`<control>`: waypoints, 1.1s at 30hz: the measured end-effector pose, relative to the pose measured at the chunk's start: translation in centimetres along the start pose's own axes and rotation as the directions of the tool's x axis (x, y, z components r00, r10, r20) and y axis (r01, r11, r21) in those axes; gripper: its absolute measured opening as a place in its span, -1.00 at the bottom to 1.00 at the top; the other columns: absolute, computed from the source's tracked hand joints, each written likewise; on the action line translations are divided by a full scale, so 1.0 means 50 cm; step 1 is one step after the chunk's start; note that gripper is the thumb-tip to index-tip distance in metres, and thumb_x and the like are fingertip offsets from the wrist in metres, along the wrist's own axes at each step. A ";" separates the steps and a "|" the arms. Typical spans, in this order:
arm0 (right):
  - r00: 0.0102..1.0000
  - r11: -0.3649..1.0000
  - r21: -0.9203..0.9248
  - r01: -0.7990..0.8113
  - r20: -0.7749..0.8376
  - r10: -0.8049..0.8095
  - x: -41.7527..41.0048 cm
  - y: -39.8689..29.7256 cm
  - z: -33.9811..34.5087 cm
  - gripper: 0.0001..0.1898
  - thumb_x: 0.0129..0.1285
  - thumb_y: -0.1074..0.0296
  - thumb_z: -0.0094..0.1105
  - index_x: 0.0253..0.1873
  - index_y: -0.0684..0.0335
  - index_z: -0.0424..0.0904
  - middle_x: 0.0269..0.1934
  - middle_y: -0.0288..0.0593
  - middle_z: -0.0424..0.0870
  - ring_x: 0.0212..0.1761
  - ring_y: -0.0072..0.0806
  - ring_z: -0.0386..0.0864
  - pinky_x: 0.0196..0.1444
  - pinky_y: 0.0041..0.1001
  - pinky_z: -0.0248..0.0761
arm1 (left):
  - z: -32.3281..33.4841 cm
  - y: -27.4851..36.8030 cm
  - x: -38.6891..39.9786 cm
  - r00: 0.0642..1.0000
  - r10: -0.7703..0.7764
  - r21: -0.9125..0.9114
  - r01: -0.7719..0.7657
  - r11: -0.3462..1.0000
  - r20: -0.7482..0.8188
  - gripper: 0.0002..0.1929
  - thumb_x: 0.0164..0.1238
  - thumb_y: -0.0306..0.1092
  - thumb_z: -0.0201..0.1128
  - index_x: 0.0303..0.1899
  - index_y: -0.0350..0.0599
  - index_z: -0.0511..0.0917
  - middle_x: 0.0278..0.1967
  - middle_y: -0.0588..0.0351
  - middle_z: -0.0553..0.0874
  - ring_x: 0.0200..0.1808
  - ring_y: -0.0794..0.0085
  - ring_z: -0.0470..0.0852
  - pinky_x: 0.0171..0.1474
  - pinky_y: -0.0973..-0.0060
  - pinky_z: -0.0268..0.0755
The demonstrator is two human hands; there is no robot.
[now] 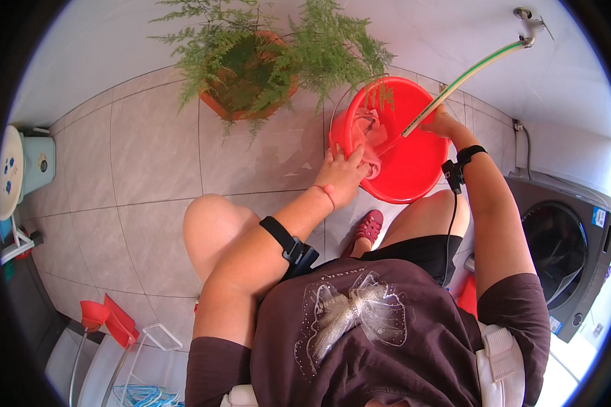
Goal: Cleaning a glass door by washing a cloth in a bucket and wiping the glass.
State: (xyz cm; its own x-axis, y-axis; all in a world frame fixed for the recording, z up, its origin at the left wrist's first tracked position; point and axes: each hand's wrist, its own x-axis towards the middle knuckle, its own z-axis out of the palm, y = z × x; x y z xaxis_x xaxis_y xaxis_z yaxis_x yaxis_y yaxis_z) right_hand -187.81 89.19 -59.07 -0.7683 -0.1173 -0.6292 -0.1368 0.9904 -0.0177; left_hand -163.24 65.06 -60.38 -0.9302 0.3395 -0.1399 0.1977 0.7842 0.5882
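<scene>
Before me stands a red plastic bucket point(410, 173) with a wire handle at its left side. A wet pink cloth point(367, 133) lies against the bucket's inner left wall. At the bucket's near left rim, my left hand point(342, 175) has its fingers on the cloth; whether they grip it is unclear. My right hand point(440, 123) is at the right rim, beside the hose, its fingers partly hidden. From a wall tap point(528, 28), a clear hose with a green stripe point(463, 79) runs down into the bucket, and water streams from its end towards the cloth.
A fern-like plant in an orange pot point(229, 113) stands left of the bucket. A grey front-loading washing machine point(565, 254) is at the right. At the far left is a pale green bin point(39, 160) beside a round basin point(10, 173). Red dustpan-like tools point(117, 320) stand at lower left.
</scene>
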 end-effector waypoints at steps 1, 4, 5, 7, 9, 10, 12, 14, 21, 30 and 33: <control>1.000 1.000 -0.001 0.000 -0.001 0.000 0.003 0.004 0.002 0.02 -0.08 0.08 0.41 0.29 0.49 -0.14 0.11 0.34 0.37 0.21 0.04 0.36 0.21 -0.30 0.28 | -0.002 0.001 0.000 1.000 0.000 -0.002 0.000 1.000 0.007 -0.49 0.00 -0.29 0.35 0.07 -0.03 0.44 0.32 -0.09 0.16 0.21 -0.07 0.34 0.28 -0.03 0.09; 0.999 0.998 -0.057 0.012 -0.034 -0.014 0.010 0.007 0.006 -0.01 -0.10 0.08 0.42 0.24 0.55 -0.09 0.07 0.30 0.43 0.16 -0.02 0.43 0.15 -0.33 0.34 | -0.001 0.000 -0.001 1.000 0.006 0.002 -0.006 1.000 -0.003 -0.47 -0.01 -0.30 0.35 0.08 -0.02 0.43 0.33 -0.11 0.15 0.24 -0.08 0.31 0.28 -0.02 0.09; 1.000 0.999 -0.054 0.005 -0.024 -0.007 0.009 0.007 0.005 -0.01 -0.09 0.07 0.41 0.23 0.55 -0.08 0.06 0.31 0.44 0.15 -0.01 0.43 0.14 -0.32 0.34 | 0.001 0.000 -0.001 1.000 0.005 0.002 -0.005 1.000 -0.004 -0.47 -0.01 -0.30 0.35 0.08 -0.02 0.43 0.33 -0.11 0.15 0.24 -0.08 0.31 0.28 -0.02 0.09; 1.000 0.999 -0.052 -0.001 -0.014 0.000 0.005 0.001 0.003 -0.01 -0.09 0.06 0.41 0.23 0.54 -0.08 0.06 0.31 0.44 0.15 0.00 0.44 0.13 -0.31 0.35 | 0.003 0.002 -0.003 0.999 0.012 0.046 -0.010 0.999 -0.040 -0.47 -0.01 -0.28 0.35 0.09 -0.01 0.43 0.34 -0.12 0.13 0.26 -0.10 0.27 0.28 -0.01 0.09; 0.999 0.998 -0.057 -0.029 -0.026 0.027 0.001 -0.004 0.003 -0.02 -0.10 0.06 0.41 0.24 0.53 -0.07 0.05 0.31 0.45 0.14 0.00 0.44 0.12 -0.30 0.36 | -0.004 0.006 -0.007 0.998 0.023 0.025 -0.022 0.999 -0.061 -0.47 0.00 -0.26 0.34 0.09 -0.01 0.43 0.32 -0.13 0.16 0.24 -0.06 0.32 0.27 0.02 0.12; 0.999 0.998 -0.057 -0.028 -0.026 0.026 -0.001 -0.005 0.002 -0.02 -0.10 0.06 0.41 0.24 0.53 -0.07 0.05 0.31 0.45 0.14 0.00 0.44 0.12 -0.30 0.36 | -0.012 0.008 -0.008 0.996 0.035 0.005 -0.034 0.999 -0.082 -0.47 0.01 -0.25 0.33 0.10 -0.01 0.42 0.30 -0.13 0.20 0.21 -0.03 0.36 0.25 0.04 0.14; 0.999 0.999 -0.042 -0.022 -0.025 0.020 -0.004 -0.006 0.001 -0.01 -0.10 0.06 0.41 0.24 0.52 -0.08 0.04 0.31 0.46 0.13 0.01 0.45 0.12 -0.30 0.36 | -0.035 0.007 -0.004 0.997 0.008 -0.047 -0.011 0.999 -0.075 -0.48 0.03 -0.24 0.32 0.09 -0.04 0.43 0.22 -0.13 0.31 0.14 0.03 0.43 0.19 0.10 0.22; 0.999 0.999 -0.036 -0.021 -0.027 0.020 -0.005 -0.007 0.001 -0.01 -0.10 0.06 0.41 0.24 0.52 -0.07 0.04 0.31 0.46 0.13 0.01 0.45 0.12 -0.30 0.36 | -0.058 0.001 0.005 0.998 -0.019 -0.099 0.012 0.995 -0.066 -0.50 0.05 -0.24 0.31 0.08 -0.06 0.44 0.14 -0.14 0.41 0.07 0.08 0.51 0.13 0.15 0.30; 1.000 0.999 -0.032 -0.018 -0.017 0.017 0.012 0.009 0.007 0.00 -0.12 0.05 0.42 0.24 0.52 -0.07 0.04 0.33 0.45 0.12 0.02 0.45 0.12 -0.29 0.36 | -0.088 -0.057 0.044 0.884 -0.408 -0.778 0.088 0.622 -0.227 -0.53 0.16 -0.23 0.27 0.07 -0.22 0.41 -0.08 -0.06 0.57 -0.17 0.34 0.61 -0.13 0.40 0.46; 1.000 1.000 -0.005 -0.005 -0.026 0.005 0.014 0.017 0.009 0.01 -0.13 0.03 0.43 0.25 0.51 -0.05 0.04 0.33 0.45 0.13 0.02 0.45 0.13 -0.29 0.36 | -0.139 -0.109 0.031 0.672 -0.740 -0.928 -0.291 -0.232 -0.025 -0.16 0.13 -0.30 0.27 0.36 -0.17 -0.11 0.18 -0.04 0.32 0.17 0.16 0.37 0.18 0.19 0.21; 1.000 1.000 -0.008 -0.012 -0.023 0.011 0.011 0.013 0.006 0.01 -0.13 0.03 0.43 0.25 0.50 -0.05 0.04 0.32 0.45 0.13 0.02 0.44 0.13 -0.29 0.36 | -0.151 -0.109 0.029 0.715 -0.693 -0.904 -0.353 -0.243 -0.093 -0.20 0.15 -0.28 0.25 0.35 -0.16 -0.06 0.18 -0.03 0.30 0.19 0.16 0.35 0.20 0.19 0.19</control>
State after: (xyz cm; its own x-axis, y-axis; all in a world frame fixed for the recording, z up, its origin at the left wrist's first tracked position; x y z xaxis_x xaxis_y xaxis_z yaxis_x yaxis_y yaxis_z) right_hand -188.11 89.80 -59.67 -0.7840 -0.1076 -0.6114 -0.1331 0.9911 -0.0038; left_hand -167.97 57.37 -57.77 -0.8308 -0.3492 -0.4333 0.0010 -0.7796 0.6263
